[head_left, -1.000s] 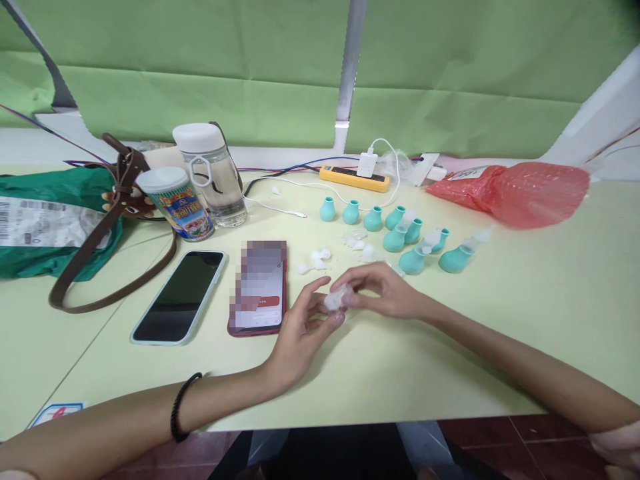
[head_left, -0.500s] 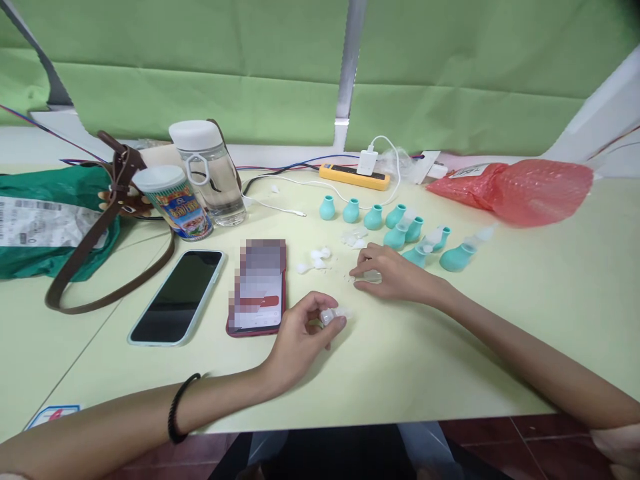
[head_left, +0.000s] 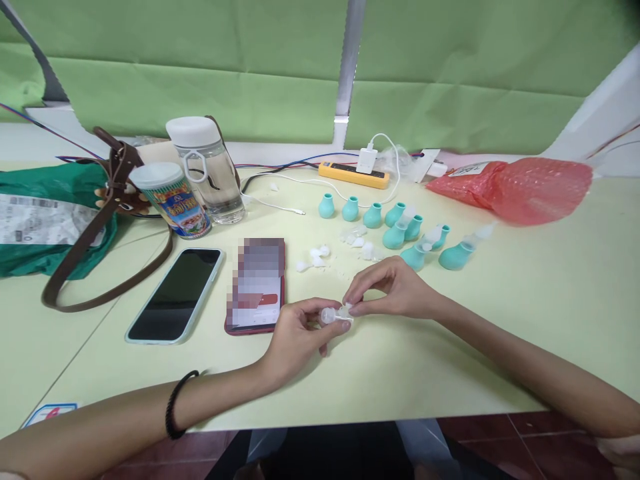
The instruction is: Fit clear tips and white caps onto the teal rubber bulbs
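My left hand (head_left: 305,330) is closed around a small clear plastic tube (head_left: 330,316), held just above the table's near half. Thumb and fingertips of my right hand (head_left: 385,290) are pinched at the tube's right end, on a tiny whitish piece (head_left: 347,308) too small to name. Beyond the hands lie several white plastic tips (head_left: 318,257) and a few crumb-like bits. Several turquoise rubber bulbs (head_left: 373,215) stand behind my right hand; some carry a clear nozzle, like the bulb (head_left: 456,256) at the right.
Two phones, a dark one (head_left: 176,295) and a red-cased one (head_left: 257,287), lie left of my hands. Farther back are a noodle cup (head_left: 173,200), a water bottle (head_left: 207,170), a green bag (head_left: 55,213), a yellow power strip (head_left: 354,175) and a red plastic bag (head_left: 540,190).
My right hand has come from the table among the white pieces toward me, meeting the tube in my left hand. A clear piece it was touching now lies near the bulbs.
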The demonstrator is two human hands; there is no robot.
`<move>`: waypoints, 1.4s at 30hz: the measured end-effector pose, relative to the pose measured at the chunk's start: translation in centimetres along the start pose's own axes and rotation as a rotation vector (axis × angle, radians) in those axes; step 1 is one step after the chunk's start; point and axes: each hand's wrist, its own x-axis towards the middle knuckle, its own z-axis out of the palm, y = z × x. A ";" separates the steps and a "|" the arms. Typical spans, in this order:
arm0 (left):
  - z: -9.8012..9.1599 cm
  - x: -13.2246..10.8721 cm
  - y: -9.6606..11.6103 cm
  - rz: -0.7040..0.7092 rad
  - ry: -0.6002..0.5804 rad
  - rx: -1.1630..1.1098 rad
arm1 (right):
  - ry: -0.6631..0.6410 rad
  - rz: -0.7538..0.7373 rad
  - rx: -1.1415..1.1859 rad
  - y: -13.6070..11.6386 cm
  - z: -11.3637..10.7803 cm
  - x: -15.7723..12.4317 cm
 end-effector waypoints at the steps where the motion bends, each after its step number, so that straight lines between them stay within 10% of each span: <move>1: 0.0 0.0 0.0 0.003 -0.009 0.001 | -0.019 -0.003 0.030 0.0 0.1 0.0; 15: 0.0 -0.1 0.0 -0.003 -0.013 0.000 | -0.005 0.017 -0.042 0.0 0.6 -0.1; 30: 0.0 -0.1 0.1 -0.014 -0.007 -0.004 | -0.024 -0.669 -1.185 -0.3 1.4 -1.2; 34: 0.1 -0.3 0.2 0.003 -0.017 -0.011 | 0.040 -0.590 -0.905 -0.6 1.9 -1.3; 42: 0.1 -0.4 0.1 0.105 0.026 0.014 | 0.090 0.019 0.129 0.1 1.7 -0.2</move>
